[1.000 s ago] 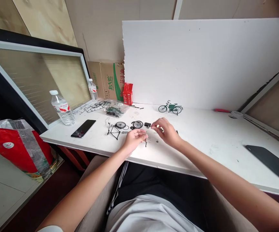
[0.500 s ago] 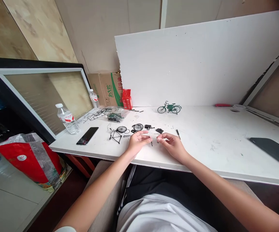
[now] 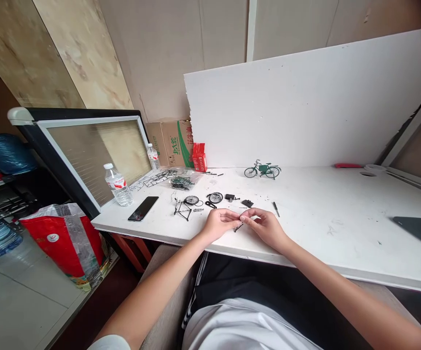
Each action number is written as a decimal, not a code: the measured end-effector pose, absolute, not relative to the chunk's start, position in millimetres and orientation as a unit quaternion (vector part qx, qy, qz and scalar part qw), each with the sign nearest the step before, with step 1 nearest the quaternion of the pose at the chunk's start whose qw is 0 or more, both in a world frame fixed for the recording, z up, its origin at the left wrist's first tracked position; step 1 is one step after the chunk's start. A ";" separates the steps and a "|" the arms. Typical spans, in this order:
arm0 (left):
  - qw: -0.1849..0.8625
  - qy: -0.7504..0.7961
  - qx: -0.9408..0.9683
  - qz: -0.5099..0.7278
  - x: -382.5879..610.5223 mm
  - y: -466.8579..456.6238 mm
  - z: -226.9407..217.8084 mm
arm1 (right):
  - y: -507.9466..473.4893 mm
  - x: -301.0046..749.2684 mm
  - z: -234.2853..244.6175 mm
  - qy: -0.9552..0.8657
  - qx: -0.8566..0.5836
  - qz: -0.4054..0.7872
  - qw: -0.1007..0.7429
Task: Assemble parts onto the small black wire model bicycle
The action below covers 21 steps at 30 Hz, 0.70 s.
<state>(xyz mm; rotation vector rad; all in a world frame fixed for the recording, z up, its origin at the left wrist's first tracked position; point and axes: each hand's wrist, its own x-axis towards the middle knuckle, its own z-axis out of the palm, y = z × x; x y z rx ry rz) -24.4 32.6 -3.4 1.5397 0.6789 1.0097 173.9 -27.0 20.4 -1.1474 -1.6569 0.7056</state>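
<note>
Close to the table's front edge, my left hand (image 3: 219, 224) pinches a small thin black model bicycle part (image 3: 238, 227), whose lower end sticks out below the fingers. My right hand (image 3: 265, 227) is closed in a pinch right against it, fingertips meeting. Whatever the right fingers hold is too small or hidden to make out. Beyond the hands lie a black toy bicycle frame (image 3: 183, 210), a spoked wheel (image 3: 215, 197), another wheel (image 3: 192, 200) and small black pieces (image 3: 247, 203). A finished-looking green model bicycle (image 3: 262, 169) stands upright farther back.
Left of the parts are a phone (image 3: 143, 208), a water bottle (image 3: 118, 185) and a clear bag of parts (image 3: 183, 182). A red box (image 3: 199, 157) stands by a carton (image 3: 170, 143). A black pen-like stick (image 3: 276, 209) and a dark grey flat object (image 3: 419, 233) lie rightward.
My two hands have come together, closing the gap between their fingertips. The black part has tilted from near upright to slanting. The camera view has shifted, so the scene sits lower and farther right.
</note>
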 end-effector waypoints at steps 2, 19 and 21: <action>0.560 0.296 0.642 0.433 -25.0 30.3 -1.4 | -25.5 174.7 17.4 -0.679 -0.473 0.285 0.485; 0.359 0.335 0.740 0.460 -27.1 -1.9 10.3 | -33.2 183.5 19.2 -0.642 -0.525 0.254 0.497; 0.323 0.313 0.784 0.428 -33.0 -19.1 11.7 | -35.7 187.6 19.3 -0.629 -0.539 0.245 0.504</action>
